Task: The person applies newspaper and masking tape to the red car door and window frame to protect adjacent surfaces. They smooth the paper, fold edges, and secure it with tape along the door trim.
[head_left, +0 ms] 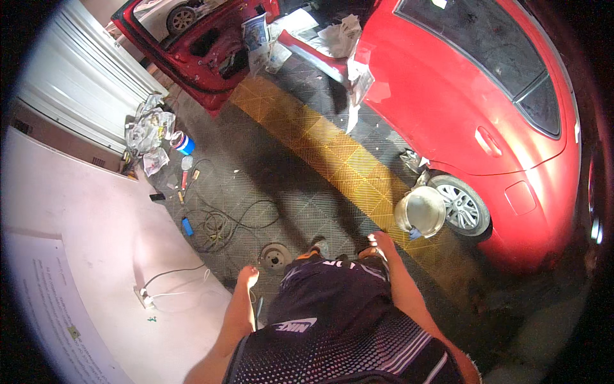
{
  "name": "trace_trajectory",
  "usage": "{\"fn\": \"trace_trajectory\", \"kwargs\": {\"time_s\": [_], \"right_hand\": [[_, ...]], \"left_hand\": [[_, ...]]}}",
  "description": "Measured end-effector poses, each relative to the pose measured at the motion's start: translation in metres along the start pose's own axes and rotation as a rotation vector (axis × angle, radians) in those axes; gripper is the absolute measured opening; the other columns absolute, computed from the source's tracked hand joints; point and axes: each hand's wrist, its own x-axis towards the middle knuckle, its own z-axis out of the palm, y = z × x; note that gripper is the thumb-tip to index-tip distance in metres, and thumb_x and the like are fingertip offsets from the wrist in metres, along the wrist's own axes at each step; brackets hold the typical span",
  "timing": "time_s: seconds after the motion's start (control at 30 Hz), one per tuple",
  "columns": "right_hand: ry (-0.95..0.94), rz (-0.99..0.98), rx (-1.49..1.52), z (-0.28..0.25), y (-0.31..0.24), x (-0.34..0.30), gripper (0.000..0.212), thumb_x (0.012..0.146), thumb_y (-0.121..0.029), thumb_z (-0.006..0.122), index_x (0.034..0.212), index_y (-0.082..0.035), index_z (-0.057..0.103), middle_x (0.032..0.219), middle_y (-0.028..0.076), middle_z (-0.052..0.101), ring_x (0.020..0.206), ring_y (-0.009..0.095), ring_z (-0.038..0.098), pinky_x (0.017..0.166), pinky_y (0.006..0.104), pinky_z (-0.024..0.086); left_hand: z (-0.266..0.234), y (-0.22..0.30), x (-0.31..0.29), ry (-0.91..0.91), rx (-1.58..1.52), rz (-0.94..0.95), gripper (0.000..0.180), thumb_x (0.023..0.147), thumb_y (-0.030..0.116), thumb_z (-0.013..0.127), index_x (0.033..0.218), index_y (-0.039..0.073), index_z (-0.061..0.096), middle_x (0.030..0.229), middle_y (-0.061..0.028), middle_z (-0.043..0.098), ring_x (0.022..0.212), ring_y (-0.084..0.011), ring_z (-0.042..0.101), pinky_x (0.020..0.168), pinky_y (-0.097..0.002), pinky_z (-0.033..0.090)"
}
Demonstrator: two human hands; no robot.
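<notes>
Both arms hang at my sides over the dark floor. My left hand (247,276) is loosely curled beside my shirt, and I see nothing in it. Nearest to it lies a round metal disc with a hub hole (275,257) on the floor. My right hand (382,243) is in front of my right hip, its fingers bent and partly hidden, so its grip is unclear. To the right of that hand a pale bucket (420,212) stands by the car's wheel (459,203), with a dark blue cloth-like thing (415,233) at its rim.
A red car (441,121) takes up the right side, with paper masking (360,80) by its front. A detached-looking red door (211,57) is at the far left. Cables (220,224), a blue can (182,143) and crumpled paper (150,128) lie near the white wall (83,205).
</notes>
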Motion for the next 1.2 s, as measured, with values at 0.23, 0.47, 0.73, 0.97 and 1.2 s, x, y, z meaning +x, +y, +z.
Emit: {"fn": "trace_trajectory", "kwargs": {"time_s": [0.23,0.47,0.73,0.97,1.2], "right_hand": [[-0.285,-0.046,-0.226,0.060,-0.033,0.059,0.040,0.094,-0.041,0.062,0.113,-0.007,0.071,0.099,0.013,0.072,0.088,0.024,0.068,0.080,0.0399,0.054],[-0.080,0.201,-1.285,-0.064,0.016,0.079,0.039,0.086,-0.039,0.062,0.104,-0.007,0.073,0.103,0.023,0.071,0.092,0.042,0.068,0.082,0.0498,0.055],[-0.098,0.070,-1.251,-0.005,0.019,0.079,0.038,0.083,-0.034,0.063,0.101,-0.002,0.074,0.108,0.026,0.071,0.099,0.042,0.069,0.084,0.0502,0.054],[-0.058,0.030,-0.969,0.038,-0.014,0.217,0.043,0.081,-0.039,0.067,0.102,-0.001,0.072,0.105,0.024,0.071,0.097,0.042,0.069,0.085,0.0514,0.053],[0.219,0.119,-0.960,0.053,-0.179,0.303,0.044,0.082,-0.041,0.068,0.112,-0.010,0.073,0.108,0.018,0.072,0.096,0.036,0.069,0.083,0.0454,0.055]], "left_hand": [[0.061,-0.026,-0.064,-0.007,-1.234,-0.425,0.006,0.083,0.015,0.062,0.087,0.012,0.064,0.059,-0.0032,0.057,0.042,-0.0170,0.051,0.039,-0.0338,0.039],[0.093,0.031,-0.057,0.243,-0.569,0.035,0.027,0.087,0.025,0.063,0.106,0.008,0.073,0.086,-0.0129,0.072,0.076,-0.0247,0.071,0.066,-0.0394,0.055],[0.038,0.045,-0.013,0.033,-0.953,-0.243,0.039,0.095,0.032,0.055,0.117,0.004,0.070,0.106,-0.0182,0.072,0.101,-0.0321,0.067,0.091,-0.0424,0.050],[-0.142,0.032,0.127,-0.178,-0.681,-0.268,0.034,0.089,0.021,0.060,0.119,0.005,0.067,0.080,-0.0137,0.069,0.065,-0.0242,0.068,0.057,-0.0412,0.052],[-0.338,0.034,0.298,0.086,-0.540,-0.024,0.032,0.098,0.017,0.052,0.120,-0.006,0.057,0.088,-0.0222,0.066,0.063,-0.0290,0.069,0.058,-0.0435,0.055]]}}
